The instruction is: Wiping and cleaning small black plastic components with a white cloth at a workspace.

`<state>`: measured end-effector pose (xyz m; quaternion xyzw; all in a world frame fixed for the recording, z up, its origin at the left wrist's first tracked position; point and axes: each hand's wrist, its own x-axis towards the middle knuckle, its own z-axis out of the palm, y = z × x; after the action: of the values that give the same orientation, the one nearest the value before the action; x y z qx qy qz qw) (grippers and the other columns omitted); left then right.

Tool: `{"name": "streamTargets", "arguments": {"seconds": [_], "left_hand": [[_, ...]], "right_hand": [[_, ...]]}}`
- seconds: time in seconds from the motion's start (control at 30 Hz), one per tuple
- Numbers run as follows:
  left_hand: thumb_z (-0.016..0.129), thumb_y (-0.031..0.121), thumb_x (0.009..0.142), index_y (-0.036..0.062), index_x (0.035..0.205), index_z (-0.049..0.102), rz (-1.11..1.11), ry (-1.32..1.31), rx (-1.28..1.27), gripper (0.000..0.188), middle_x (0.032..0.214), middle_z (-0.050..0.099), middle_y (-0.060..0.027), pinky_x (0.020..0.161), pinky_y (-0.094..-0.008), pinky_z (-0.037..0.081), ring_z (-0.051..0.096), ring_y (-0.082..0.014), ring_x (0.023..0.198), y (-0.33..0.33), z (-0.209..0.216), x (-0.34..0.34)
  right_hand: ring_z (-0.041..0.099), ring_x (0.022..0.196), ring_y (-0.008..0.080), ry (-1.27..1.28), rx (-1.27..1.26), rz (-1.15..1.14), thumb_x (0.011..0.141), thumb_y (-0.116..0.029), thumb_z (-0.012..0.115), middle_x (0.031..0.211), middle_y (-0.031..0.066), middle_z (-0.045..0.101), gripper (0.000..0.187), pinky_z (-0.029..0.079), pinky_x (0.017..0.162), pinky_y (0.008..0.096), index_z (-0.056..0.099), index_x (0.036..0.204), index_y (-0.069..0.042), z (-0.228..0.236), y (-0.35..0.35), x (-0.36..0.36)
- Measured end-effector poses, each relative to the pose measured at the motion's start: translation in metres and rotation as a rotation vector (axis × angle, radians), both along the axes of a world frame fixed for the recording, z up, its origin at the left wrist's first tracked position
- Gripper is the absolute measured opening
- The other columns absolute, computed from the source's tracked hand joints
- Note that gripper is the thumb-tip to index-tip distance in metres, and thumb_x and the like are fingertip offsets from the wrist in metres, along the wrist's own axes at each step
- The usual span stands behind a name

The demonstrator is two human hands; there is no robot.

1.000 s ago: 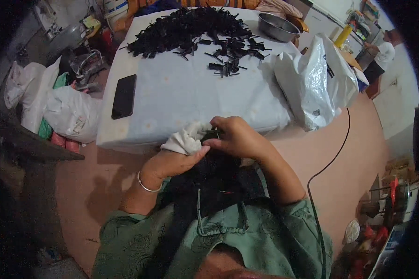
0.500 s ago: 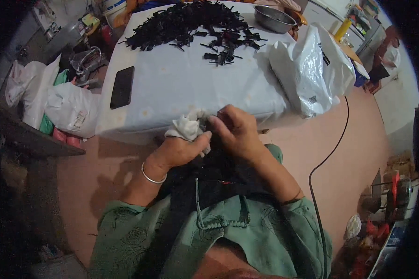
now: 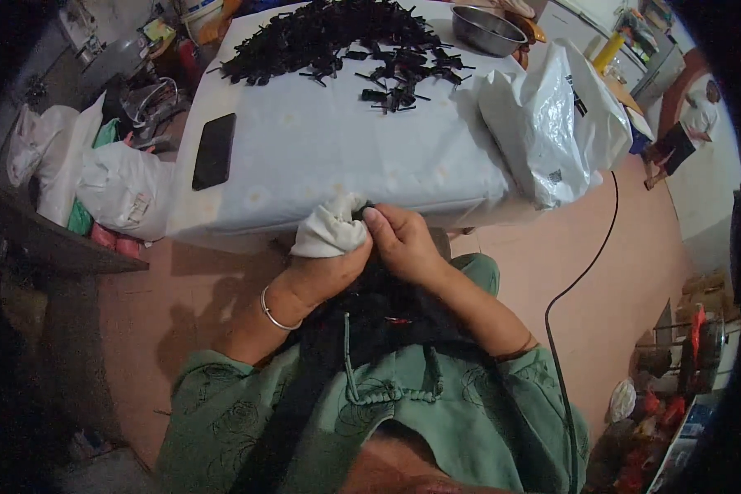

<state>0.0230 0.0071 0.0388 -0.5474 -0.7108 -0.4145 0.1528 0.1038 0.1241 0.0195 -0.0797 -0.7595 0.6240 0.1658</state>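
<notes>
At the near edge of the table, my left hand (image 3: 329, 277) is closed on a bunched white cloth (image 3: 331, 233), which hides most of its fingers. My right hand (image 3: 409, 249) meets it from the right, thumb and fingers pinched together at the cloth's right edge. A small dark bit (image 3: 364, 211) shows at that pinch, too small to make out. Far back on the table lies a large heap of small black plastic parts (image 3: 321, 41), some with thin stems. A few loose black parts (image 3: 395, 97) lie nearer to me.
A black phone (image 3: 214, 152) lies on the left of the white-covered table (image 3: 305, 148). To the right stand a white plastic bag (image 3: 543, 132) and a metal bowl (image 3: 487, 31). A black cable (image 3: 584, 284) crosses the floor. A person (image 3: 687, 132) is at the far right.
My right hand has drawn down and closed its pinch against the cloth. The cloth has turned and looks fuller over my left hand. The person at far right shows more fully.
</notes>
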Motion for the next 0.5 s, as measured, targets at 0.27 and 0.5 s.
{"name": "streamTargets", "arguments": {"seconds": [0.27,0.5], "left_hand": [[0.05,0.007,0.081,0.0043,0.105,0.044,-0.144,-0.66,0.182,0.025,0.07,0.051,-0.0025,0.05,-0.0259,0.041,0.049,-0.0122,0.057,0.001,-0.008,-0.009],[0.044,0.008,0.086,0.0043,0.112,0.041,-0.182,-0.912,0.037,0.027,0.066,0.047,0.0,0.048,-0.0203,0.037,0.044,-0.0062,0.053,0.0,-0.009,-0.007]], "right_hand": [[0.047,0.065,0.0094,0.107,0.204,-0.05,0.084,-0.015,0.055,0.068,0.0038,0.055,0.017,0.041,0.059,0.0269,0.056,0.085,0.003,-0.001,0.018,0.003],[0.051,0.065,0.0128,0.087,0.269,0.117,0.08,-0.011,0.059,0.071,0.0073,0.057,0.014,0.042,0.061,0.0269,0.057,0.083,0.003,0.013,0.027,0.014]]}}
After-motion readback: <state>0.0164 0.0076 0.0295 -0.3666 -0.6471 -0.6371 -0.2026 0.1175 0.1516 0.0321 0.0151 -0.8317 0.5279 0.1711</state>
